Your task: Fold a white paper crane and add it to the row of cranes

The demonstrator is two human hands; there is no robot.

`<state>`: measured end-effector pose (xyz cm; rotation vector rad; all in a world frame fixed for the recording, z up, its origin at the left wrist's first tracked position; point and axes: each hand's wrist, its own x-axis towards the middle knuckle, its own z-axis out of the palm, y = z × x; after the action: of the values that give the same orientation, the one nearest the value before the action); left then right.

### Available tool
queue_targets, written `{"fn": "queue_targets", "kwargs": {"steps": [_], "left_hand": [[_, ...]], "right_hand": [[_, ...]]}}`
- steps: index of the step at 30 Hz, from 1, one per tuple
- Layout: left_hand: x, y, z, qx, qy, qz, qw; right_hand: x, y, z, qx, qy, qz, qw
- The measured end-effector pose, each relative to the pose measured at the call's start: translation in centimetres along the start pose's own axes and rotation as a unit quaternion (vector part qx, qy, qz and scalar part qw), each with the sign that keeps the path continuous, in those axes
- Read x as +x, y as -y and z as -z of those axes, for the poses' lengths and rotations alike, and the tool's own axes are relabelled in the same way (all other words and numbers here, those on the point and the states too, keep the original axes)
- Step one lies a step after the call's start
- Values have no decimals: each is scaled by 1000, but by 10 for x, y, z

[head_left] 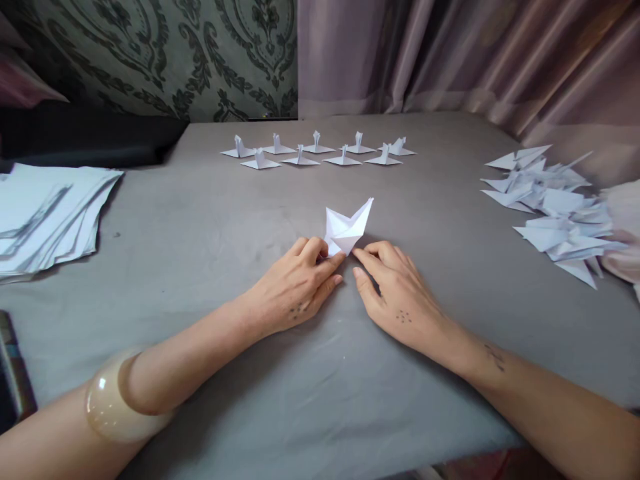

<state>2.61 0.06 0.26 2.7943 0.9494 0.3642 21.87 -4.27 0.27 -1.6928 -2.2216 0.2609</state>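
Observation:
A white folded paper piece (345, 233), with two raised points and a creased body, stands on the table in front of my hands. My left hand (303, 280) grips its lower left part between curled fingers, with the index fingertip along the front edge. From the other side, my right hand (400, 287) rests on the cloth, index fingertip at or very close to the paper's bottom corner. Thumb and index finger of that hand are apart. The paper hides part of the left fingers. A wide cream bangle (113, 407) circles my left forearm.
Folded paper figures (343, 157) stand in two rows at the back of the grey cloth-covered table (200, 213). More folded pieces (560, 213) are heaped at the right. Flat paper sheets (55, 220) lie stacked at the left, near a black cloth (90, 137) and a dark object (15, 373).

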Motion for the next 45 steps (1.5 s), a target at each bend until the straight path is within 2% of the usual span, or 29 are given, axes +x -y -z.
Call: {"fn": "queue_targets", "kwargs": {"steps": [8,13,16,19,22,26,31,34,37,41,45], "left_hand": [[-3,-7,3,13,-5,-6,1000],[-12,-10,1,-20,-51,11,998],[-16,-10,0,-66,-81,56,993],[-13,-10,2,-125,-112,162,972],[-6,-9,3,-210,-144,246,935],[3,-1,0,-301,-153,287,896],[5,8,-3,-346,-137,307,876],[3,7,-3,-348,-137,294,880],[1,7,-4,-332,-129,253,899],[1,8,-6,-256,-116,203,938],[1,11,-7,-174,-122,173,962]], "right_hand": [[-3,7,0,-76,7,21,997],[-1,9,2,-122,18,58,991],[3,10,5,-155,33,85,984],[7,12,9,-184,40,108,976],[11,14,9,-197,41,123,972],[11,11,4,-171,20,109,979],[8,1,-5,-66,-41,59,995],[9,-1,-7,-40,-44,69,996],[12,-1,-7,-31,-38,68,996],[15,-1,-6,-20,-36,50,998],[15,0,-5,-24,-31,50,998]]}}
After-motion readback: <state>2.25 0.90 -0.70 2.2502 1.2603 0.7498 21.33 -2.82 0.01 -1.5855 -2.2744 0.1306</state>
